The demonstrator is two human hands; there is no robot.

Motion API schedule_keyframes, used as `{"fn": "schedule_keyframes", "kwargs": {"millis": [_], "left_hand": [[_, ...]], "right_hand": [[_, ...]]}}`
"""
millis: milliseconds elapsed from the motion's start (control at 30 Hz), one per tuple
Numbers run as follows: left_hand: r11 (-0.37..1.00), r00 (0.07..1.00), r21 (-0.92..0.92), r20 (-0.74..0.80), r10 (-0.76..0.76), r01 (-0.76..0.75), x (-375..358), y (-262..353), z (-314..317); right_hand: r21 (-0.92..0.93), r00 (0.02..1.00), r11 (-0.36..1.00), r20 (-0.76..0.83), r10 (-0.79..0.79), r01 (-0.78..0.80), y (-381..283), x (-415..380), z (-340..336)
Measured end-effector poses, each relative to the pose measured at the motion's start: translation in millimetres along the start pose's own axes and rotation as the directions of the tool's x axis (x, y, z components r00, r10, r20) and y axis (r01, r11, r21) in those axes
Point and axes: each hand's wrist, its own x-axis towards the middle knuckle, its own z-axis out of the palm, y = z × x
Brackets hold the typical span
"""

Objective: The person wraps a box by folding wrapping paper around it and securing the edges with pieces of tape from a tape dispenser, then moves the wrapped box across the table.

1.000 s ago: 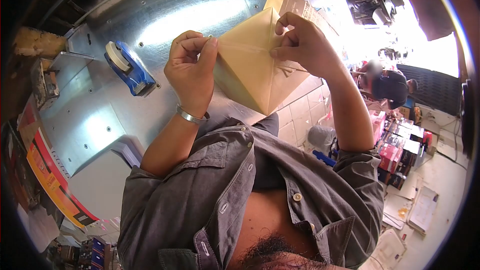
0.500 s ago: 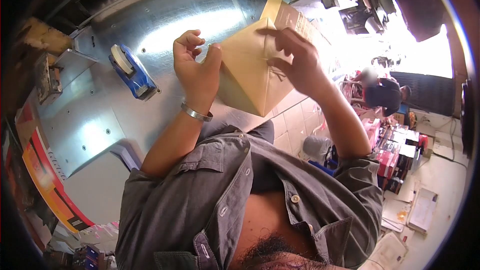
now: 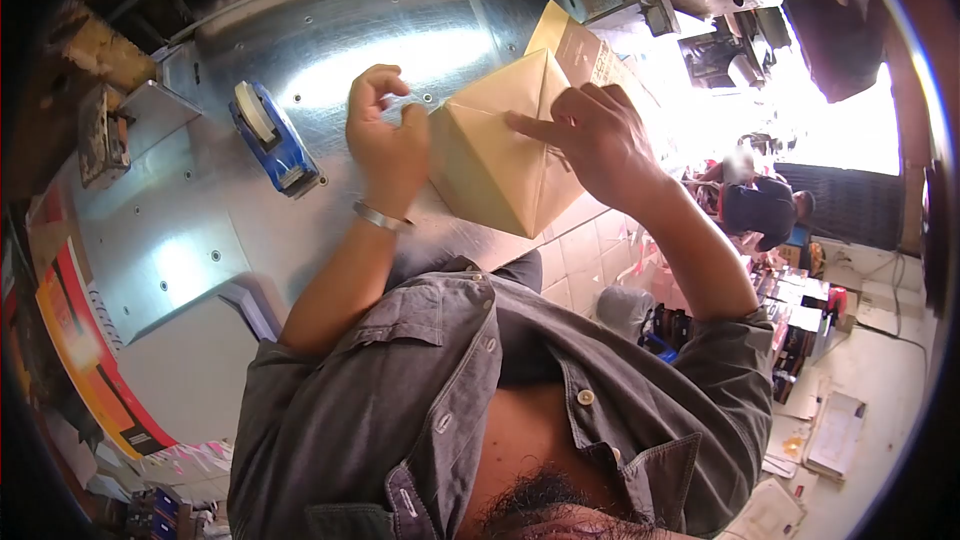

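Observation:
A gold paper-covered box [image 3: 500, 155] stands on the metal table, its end face creased into triangular folds that meet near the middle. My right hand [image 3: 605, 145] is over that face, index finger stretched out against the folded paper and the other fingers curled in. To the left of the box is my left hand [image 3: 385, 145], with loosely bent fingers and the thumb apart from them; I see nothing held in it. A blue tape dispenser [image 3: 275, 145] with a pale roll lies further left. Behind the box, a gold and brown printed piece [image 3: 580, 45] shows partly.
The riveted metal table [image 3: 350, 30] runs left and back, with a raised bracket [image 3: 150, 115] at its left side. A person [image 3: 760, 205] is in the background at right, near stacked boxes [image 3: 800, 320]. A red and orange printed panel [image 3: 90, 350] is at lower left.
My right hand has gone from spread fingers to one pointing finger on the folded paper. My left hand's thumb has drawn in, slightly off the box edge. The view has shifted a little.

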Motion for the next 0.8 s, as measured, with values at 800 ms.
{"fn": "schedule_keyframes", "kwargs": {"millis": [800], "left_hand": [[0.485, 0.736, 0.562, 0.419, 0.531, -0.670, -6.4, 40.9, -19.0]], "right_hand": [[0.342, 0.950, 0.920, -0.173, 0.260, -0.189, 3.1, -50.1, 23.8]]}}
